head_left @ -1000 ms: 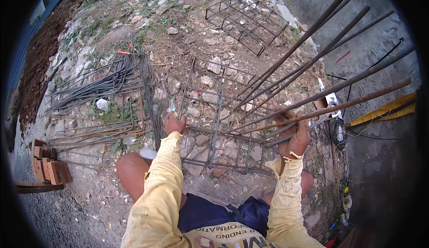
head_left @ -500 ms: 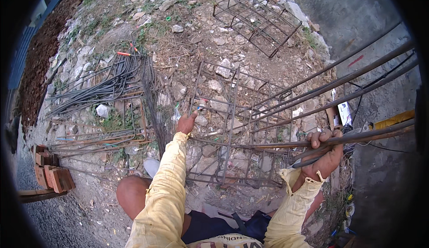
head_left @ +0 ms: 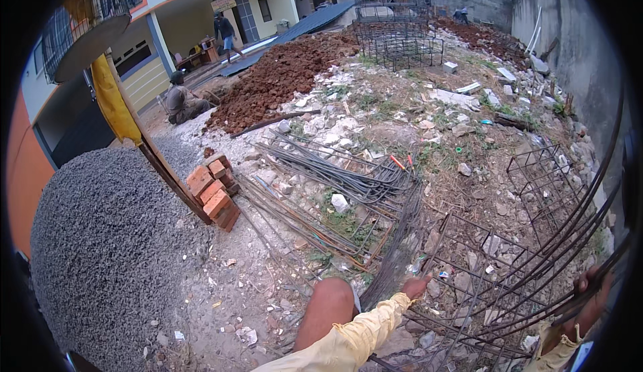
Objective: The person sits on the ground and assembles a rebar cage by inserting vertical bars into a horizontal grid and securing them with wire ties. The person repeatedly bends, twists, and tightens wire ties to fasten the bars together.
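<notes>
A dark steel rebar cage (head_left: pixel 437 240) lies on the rubble in front of me. My left hand (head_left: pixel 416 287) is closed on its near left corner, thumb along the bar. Toward the right rim, my right hand (head_left: pixel 593 297) has its fingers wrapped round long steel rods (head_left: pixel 613 257), which sweep up along the picture's edge and run down over the cage. Part of that hand is behind the rods and in shadow. Beside my left hand lies a bunch of thin tie wire (head_left: pixel 398 255). Red-handled pliers (head_left: pixel 398 163) rest at its far end.
Bent rebar pieces (head_left: pixel 341 171) are piled left of the wire. A second cage (head_left: pixel 536 181) lies far right, near the grey wall (head_left: pixel 562 43). Left are stacked bricks (head_left: pixel 213 191), a gravel heap (head_left: pixel 107 258) and red soil (head_left: pixel 288 77). One person (head_left: pixel 182 98) sits by the soil; another (head_left: pixel 226 35) stands behind.
My view has swung left and up, bringing the gravel, building and other people into sight. Both hands now appear farther right in the picture, keeping their holds on the cage and rods.
</notes>
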Tool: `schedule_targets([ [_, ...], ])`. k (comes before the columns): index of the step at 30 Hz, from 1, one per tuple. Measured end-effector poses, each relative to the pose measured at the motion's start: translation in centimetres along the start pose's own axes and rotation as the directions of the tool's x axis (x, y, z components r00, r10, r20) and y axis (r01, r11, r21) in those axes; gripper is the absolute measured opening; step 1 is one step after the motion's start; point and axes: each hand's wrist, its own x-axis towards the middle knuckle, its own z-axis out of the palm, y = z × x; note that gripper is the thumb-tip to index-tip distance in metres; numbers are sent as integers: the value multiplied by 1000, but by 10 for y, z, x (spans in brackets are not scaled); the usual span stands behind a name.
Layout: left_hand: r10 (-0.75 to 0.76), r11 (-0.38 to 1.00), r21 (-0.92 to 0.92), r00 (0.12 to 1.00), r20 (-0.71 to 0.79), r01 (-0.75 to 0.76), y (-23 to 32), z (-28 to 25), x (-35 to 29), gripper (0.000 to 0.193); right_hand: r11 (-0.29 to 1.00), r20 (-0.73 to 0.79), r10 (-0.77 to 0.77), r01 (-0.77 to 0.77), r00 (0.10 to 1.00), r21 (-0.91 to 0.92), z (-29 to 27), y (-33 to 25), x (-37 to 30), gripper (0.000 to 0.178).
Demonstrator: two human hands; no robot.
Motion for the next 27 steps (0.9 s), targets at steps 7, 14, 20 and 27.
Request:
schedule_targets([
  [7,-180,871,-481,976,-119,102,-36,86,-104,67,998,94,67,-69,993,15,-15,7,3,32],
  [14,-411,767,-274,772,484,580,-91,137,-173,66,948,83,272,-281,959,149,-115,57,-7,40],
  [20,-353,931,156,705,615,330,-127,140,-148,79,989,-67,124,-118,990,88,-125,57,-28,22],
  [27,-187,949,313,758,624,-23,-59,100,-208,47,999,-365,43,-32,930,35,-153,53,-33,35],
])
